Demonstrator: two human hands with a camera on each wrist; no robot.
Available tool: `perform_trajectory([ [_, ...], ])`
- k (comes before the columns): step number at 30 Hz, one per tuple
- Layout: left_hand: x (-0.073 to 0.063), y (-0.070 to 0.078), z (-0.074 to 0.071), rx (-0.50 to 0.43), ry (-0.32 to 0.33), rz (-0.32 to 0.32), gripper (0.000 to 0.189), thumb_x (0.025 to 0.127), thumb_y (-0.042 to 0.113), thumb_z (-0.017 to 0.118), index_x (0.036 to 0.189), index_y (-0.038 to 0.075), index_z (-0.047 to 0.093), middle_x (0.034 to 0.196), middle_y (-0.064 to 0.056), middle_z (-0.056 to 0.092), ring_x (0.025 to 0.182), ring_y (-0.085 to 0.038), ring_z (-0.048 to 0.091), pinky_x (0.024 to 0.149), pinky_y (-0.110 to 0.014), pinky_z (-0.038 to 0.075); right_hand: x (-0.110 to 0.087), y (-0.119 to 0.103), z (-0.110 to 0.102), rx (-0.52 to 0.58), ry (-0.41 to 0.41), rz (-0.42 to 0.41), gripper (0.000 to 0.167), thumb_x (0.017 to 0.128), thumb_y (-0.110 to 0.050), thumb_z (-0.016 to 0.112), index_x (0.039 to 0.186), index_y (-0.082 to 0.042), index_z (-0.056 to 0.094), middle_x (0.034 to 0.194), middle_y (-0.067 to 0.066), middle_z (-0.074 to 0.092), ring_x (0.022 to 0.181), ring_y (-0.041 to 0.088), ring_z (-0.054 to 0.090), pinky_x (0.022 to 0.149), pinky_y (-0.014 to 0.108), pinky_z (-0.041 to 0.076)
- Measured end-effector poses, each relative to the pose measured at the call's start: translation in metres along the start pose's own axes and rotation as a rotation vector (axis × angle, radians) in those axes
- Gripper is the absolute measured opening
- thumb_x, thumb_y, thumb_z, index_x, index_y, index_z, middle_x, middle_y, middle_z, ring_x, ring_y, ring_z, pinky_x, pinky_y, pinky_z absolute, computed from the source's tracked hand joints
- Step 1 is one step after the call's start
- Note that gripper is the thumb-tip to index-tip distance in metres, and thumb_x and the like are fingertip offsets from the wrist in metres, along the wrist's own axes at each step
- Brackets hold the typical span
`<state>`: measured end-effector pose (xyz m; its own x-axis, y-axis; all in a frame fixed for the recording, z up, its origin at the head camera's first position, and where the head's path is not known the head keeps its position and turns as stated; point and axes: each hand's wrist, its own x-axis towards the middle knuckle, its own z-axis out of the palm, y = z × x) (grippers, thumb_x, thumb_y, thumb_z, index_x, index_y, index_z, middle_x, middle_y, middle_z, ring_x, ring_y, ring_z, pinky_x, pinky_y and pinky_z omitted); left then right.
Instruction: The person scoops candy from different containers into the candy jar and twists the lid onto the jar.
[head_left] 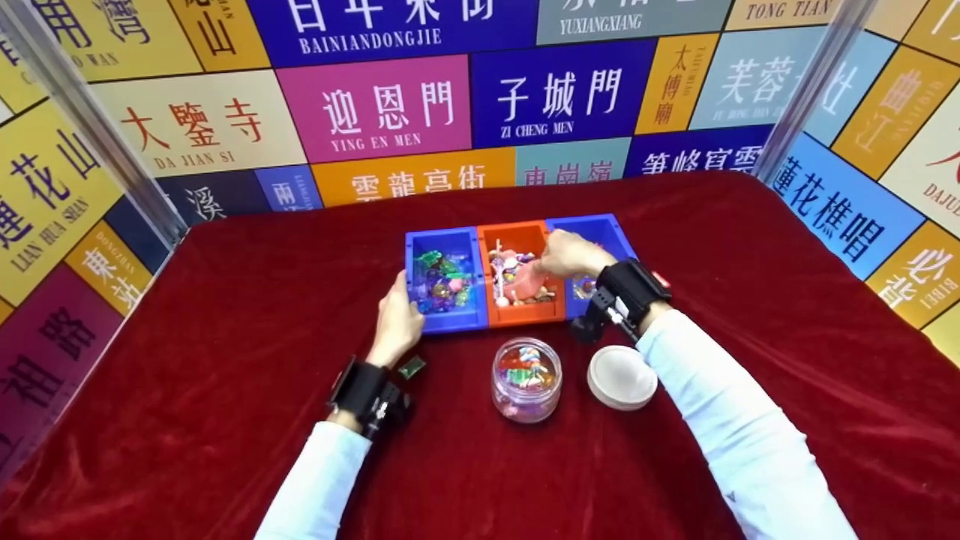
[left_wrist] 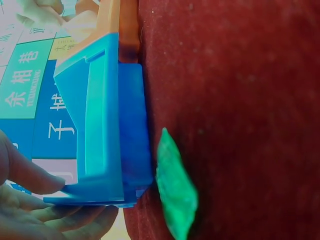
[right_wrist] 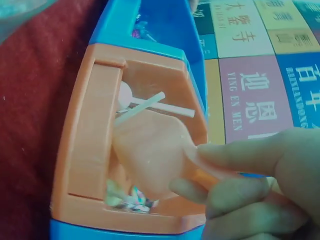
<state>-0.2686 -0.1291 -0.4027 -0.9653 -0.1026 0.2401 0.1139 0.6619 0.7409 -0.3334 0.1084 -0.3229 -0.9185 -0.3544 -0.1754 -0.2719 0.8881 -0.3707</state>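
My right hand (head_left: 571,253) pinches the handle of a pink scoop (right_wrist: 155,145). The scoop's bowl is down inside the orange bin (head_left: 529,313), among small mixed pieces and white-stick lollipops (right_wrist: 160,106). With thumb above and fingers below, my left hand (head_left: 397,322) grips the outer edge of the left blue bin (left_wrist: 102,120). That bin contains shiny coloured gem-like pieces (head_left: 452,285). A second blue bin (head_left: 611,232) joins the orange one on the right, partly hidden by the right hand and wrist.
In front of the bins stands a clear jar (head_left: 527,405) with colourful pieces inside. A round white lid (head_left: 622,379) lies to its right, by the right forearm. One green piece (head_left: 412,367) lies on the red cloth (head_left: 247,337) near the left wrist. Printed panels (head_left: 382,105) rise behind.
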Motion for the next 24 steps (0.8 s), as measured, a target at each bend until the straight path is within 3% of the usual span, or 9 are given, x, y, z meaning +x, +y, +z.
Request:
perform_trajectory([
  [4,0.001,0.001,-0.002,0.005,-0.001,-0.008,0.059,0.075,-0.014,0.044,0.133,-0.011,0.029,0.129,-0.028,0.042,0.116,-0.037,0.043,0.100,-0.040,0.034,0.000,0.000,0.010,0.083,0.033,-0.018,0.038,0.084,-0.015,0.053,0.048,-0.013,0.041,0.044,-0.007,0.026,0.040,0.007,0.027,0.038,0.018,0.021],
  [7,0.001,0.002,-0.003,0.002,-0.009,-0.012,0.060,0.076,-0.015,0.044,0.133,-0.011,0.028,0.130,-0.027,0.041,0.117,-0.037,0.042,0.101,-0.039,0.033,0.001,0.000,0.022,0.055,0.140,-0.059,0.040,0.083,-0.012,0.052,0.047,-0.016,0.034,0.044,-0.007,0.025,0.040,0.008,0.028,0.039,0.020,0.022],
  [9,0.000,0.002,-0.002,0.001,-0.018,-0.015,0.060,0.076,-0.015,0.044,0.134,-0.010,0.027,0.130,-0.027,0.040,0.117,-0.037,0.042,0.101,-0.039,0.033,0.001,0.002,0.030,0.038,0.200,-0.066,0.037,0.083,-0.010,0.050,0.048,-0.015,0.036,0.045,-0.005,0.029,0.042,0.010,0.032,0.041,0.021,0.025],
  [11,0.000,0.001,-0.001,0.001,-0.024,-0.013,0.060,0.076,-0.014,0.044,0.133,-0.010,0.027,0.130,-0.027,0.041,0.116,-0.037,0.043,0.100,-0.039,0.034,0.001,0.004,0.037,0.029,0.227,-0.073,0.031,0.083,-0.010,0.049,0.052,-0.008,0.052,0.047,0.000,0.041,0.044,0.011,0.035,0.042,0.021,0.027],
  [13,0.000,0.001,0.000,0.000,-0.024,-0.008,0.059,0.076,-0.014,0.044,0.133,-0.011,0.028,0.129,-0.027,0.041,0.116,-0.037,0.043,0.100,-0.039,0.034,0.002,0.005,0.041,0.012,0.221,-0.094,0.025,0.083,-0.009,0.048,0.068,-0.004,0.067,0.056,0.007,0.057,0.044,0.011,0.036,0.041,0.020,0.028],
  [16,-0.001,0.001,0.001,-0.001,-0.013,0.004,0.057,0.077,-0.014,0.044,0.132,-0.011,0.030,0.128,-0.028,0.043,0.115,-0.037,0.044,0.099,-0.040,0.035,0.001,0.004,0.043,-0.028,0.203,-0.143,0.025,0.081,-0.003,0.048,0.091,-0.005,0.071,0.078,0.012,0.068,0.043,0.010,0.034,0.038,0.019,0.027],
  [20,0.000,0.002,0.000,-0.007,-0.013,0.000,0.057,0.077,-0.014,0.043,0.132,-0.011,0.029,0.128,-0.027,0.043,0.115,-0.037,0.044,0.099,-0.040,0.035,0.002,-0.001,0.043,-0.103,0.237,-0.140,0.022,0.075,0.002,0.047,0.075,-0.002,0.069,0.060,0.009,0.058,0.046,0.014,0.035,0.036,0.024,0.033],
  [24,-0.001,0.001,-0.001,-0.009,-0.017,-0.005,0.058,0.076,-0.014,0.043,0.132,-0.011,0.029,0.128,-0.028,0.042,0.115,-0.037,0.044,0.099,-0.040,0.035,0.004,0.001,0.048,-0.141,0.294,-0.180,0.020,0.073,0.003,0.048,0.072,-0.001,0.067,0.054,0.007,0.049,0.047,0.017,0.039,0.039,0.035,0.043],
])
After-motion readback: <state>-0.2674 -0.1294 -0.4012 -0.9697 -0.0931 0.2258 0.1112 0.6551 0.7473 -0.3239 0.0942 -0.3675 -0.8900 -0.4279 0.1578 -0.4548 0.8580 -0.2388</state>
